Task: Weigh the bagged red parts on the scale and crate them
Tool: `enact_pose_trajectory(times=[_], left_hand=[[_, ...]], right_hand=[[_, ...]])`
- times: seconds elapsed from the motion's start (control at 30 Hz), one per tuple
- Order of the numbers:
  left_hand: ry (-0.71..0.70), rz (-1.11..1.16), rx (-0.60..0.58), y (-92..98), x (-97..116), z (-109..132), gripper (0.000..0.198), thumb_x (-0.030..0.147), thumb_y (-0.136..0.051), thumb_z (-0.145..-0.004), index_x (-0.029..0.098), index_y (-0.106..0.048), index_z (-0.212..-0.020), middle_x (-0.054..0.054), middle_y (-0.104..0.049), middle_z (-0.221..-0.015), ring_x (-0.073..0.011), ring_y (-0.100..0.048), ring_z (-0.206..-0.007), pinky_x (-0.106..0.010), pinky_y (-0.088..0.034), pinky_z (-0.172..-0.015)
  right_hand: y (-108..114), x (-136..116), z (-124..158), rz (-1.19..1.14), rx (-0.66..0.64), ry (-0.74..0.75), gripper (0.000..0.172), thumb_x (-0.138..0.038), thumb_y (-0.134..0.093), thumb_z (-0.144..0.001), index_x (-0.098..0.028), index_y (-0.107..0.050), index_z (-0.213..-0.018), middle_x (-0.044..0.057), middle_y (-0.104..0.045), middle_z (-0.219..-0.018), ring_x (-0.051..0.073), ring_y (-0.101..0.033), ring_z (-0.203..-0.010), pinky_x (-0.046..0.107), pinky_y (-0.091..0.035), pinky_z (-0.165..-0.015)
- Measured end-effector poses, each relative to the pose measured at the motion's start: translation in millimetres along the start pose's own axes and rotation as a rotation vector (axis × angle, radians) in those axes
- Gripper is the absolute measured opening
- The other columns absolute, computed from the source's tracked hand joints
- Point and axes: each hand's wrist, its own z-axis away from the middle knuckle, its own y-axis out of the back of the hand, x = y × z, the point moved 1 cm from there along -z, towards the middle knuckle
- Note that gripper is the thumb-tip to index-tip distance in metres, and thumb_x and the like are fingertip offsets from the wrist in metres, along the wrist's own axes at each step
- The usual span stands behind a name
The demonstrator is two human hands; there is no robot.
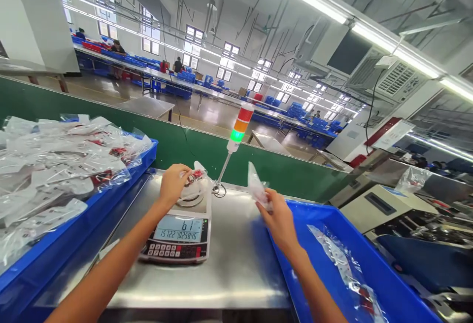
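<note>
Over the pan of a digital counting scale (180,229), my left hand (173,183) is closed on a clear plastic bag (197,177) with small red parts in it. Whether that bag rests on the pan I cannot tell. The scale's lit display reads 61 on its top line. To the right, my right hand (275,213) pinches another plastic bag (257,187) near the left edge of a blue tray (321,209). In that tray lie several clear bags (342,259) with printed paper and small parts.
At left, a blue bin (148,158) is heaped with filled plastic bags (66,160). Behind the scale stands a signal light (240,128) with its green section lit. A green partition (295,175) runs along the back. Machinery (391,209) stands at right; people work at far benches.
</note>
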Motion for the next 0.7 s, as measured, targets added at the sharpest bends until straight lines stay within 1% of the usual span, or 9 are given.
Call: enact_pose_trajectory(times=[0.07, 0.17, 0.2, 0.27, 0.33, 0.43, 0.53, 0.63, 0.7], left_hand=[[0.07, 0.1, 0.138, 36.0, -4.6, 11.7, 0.023, 0.035, -0.057, -0.088, 0.02, -0.074, -0.09, -0.008, -0.076, -0.102, -0.0268, -0.069, -0.099, -0.038, -0.054, -0.093], [0.183, 0.248, 0.371, 102.0, -18.6, 38.4, 0.029, 0.047, -0.065, -0.08, 0.022, -0.076, -0.087, -0.005, -0.077, -0.095, -0.0285, -0.07, -0.095, -0.037, -0.055, -0.09], [0.205, 0.252, 0.438, 122.9, -23.5, 48.6, 0.029, 0.049, -0.066, -0.078, 0.022, -0.076, -0.084, -0.005, -0.077, -0.094, -0.0291, -0.07, -0.095, -0.037, -0.054, -0.091], [0.215, 0.164, 0.528, 158.0, -32.3, 67.7, 0.029, 0.049, -0.066, -0.076, 0.023, -0.075, -0.081, -0.004, -0.077, -0.093, -0.0294, -0.07, -0.096, -0.038, -0.054, -0.093], [0.199, 0.014, 0.564, 182.7, -40.3, 80.4, 0.025, 0.046, -0.063, -0.079, 0.023, -0.075, -0.081, -0.004, -0.077, -0.094, -0.0289, -0.069, -0.098, -0.038, -0.053, -0.094], [0.211, -0.243, 0.575, 205.8, -52.6, 80.0, 0.019, 0.034, -0.059, -0.085, 0.022, -0.073, -0.082, -0.006, -0.077, -0.097, -0.0283, -0.069, -0.1, -0.038, -0.053, -0.094], [0.325, -0.518, 0.521, 221.8, -65.8, 60.2, 0.018, 0.025, -0.056, -0.09, 0.02, -0.073, -0.091, -0.01, -0.075, -0.105, -0.0297, -0.067, -0.106, -0.04, -0.052, -0.096], [0.445, -0.664, 0.433, 230.3, -77.9, 39.3, 0.023, 0.019, -0.052, -0.091, 0.013, -0.072, -0.101, -0.02, -0.072, -0.111, -0.0389, -0.062, -0.114, -0.05, -0.052, -0.096], [0.441, -0.673, 0.384, 227.1, -81.7, 32.9, 0.029, 0.015, -0.053, -0.087, 0.003, -0.069, -0.108, -0.028, -0.068, -0.114, -0.0455, -0.055, -0.123, -0.058, -0.048, -0.102]], right_hand=[[-33.2, -41.3, -32.5, 0.069, -0.125, 0.159, 0.031, -0.026, -0.057, -0.093, -0.022, -0.059, -0.123, 0.011, -0.069, -0.11, 0.03, -0.062, -0.102, 0.038, -0.047, -0.084], [-72.8, -90.7, -68.5, 0.2, -0.342, 0.318, 0.034, -0.014, -0.063, -0.09, -0.021, -0.06, -0.123, 0.01, -0.071, -0.107, 0.031, -0.062, -0.106, 0.036, -0.045, -0.083], [-82.0, -102.1, -75.4, 0.223, -0.418, 0.349, 0.037, -0.013, -0.065, -0.089, -0.021, -0.06, -0.125, 0.01, -0.071, -0.107, 0.031, -0.062, -0.107, 0.036, -0.045, -0.083], [-94.5, -115.3, -82.1, 0.21, -0.549, 0.387, 0.046, -0.013, -0.067, -0.086, -0.022, -0.058, -0.13, 0.009, -0.071, -0.112, 0.03, -0.062, -0.11, 0.036, -0.046, -0.085], [-99.7, -115.7, -82.6, 0.129, -0.622, 0.402, 0.054, -0.014, -0.067, -0.083, -0.026, -0.057, -0.134, 0.007, -0.069, -0.121, 0.029, -0.063, -0.111, 0.037, -0.047, -0.088], [-94.5, -100.3, -77.9, -0.023, -0.636, 0.368, 0.05, -0.024, -0.064, -0.082, -0.032, -0.062, -0.131, 0.004, -0.069, -0.119, 0.028, -0.066, -0.102, 0.038, -0.05, -0.086], [-74.8, -80.8, -69.1, -0.142, -0.616, 0.311, 0.044, -0.043, -0.06, -0.085, -0.034, -0.067, -0.127, 0.004, -0.069, -0.1, 0.029, -0.067, -0.085, 0.039, -0.053, -0.076], [-50.3, -65.5, -59.4, -0.211, -0.533, 0.27, 0.043, -0.055, -0.058, -0.084, -0.034, -0.072, -0.119, 0.004, -0.067, -0.09, 0.028, -0.065, -0.079, 0.039, -0.054, -0.072], [-38.0, -57.0, -53.8, -0.234, -0.468, 0.226, 0.042, -0.057, -0.061, -0.082, -0.033, -0.074, -0.114, 0.004, -0.065, -0.086, 0.027, -0.064, -0.076, 0.037, -0.053, -0.068]])
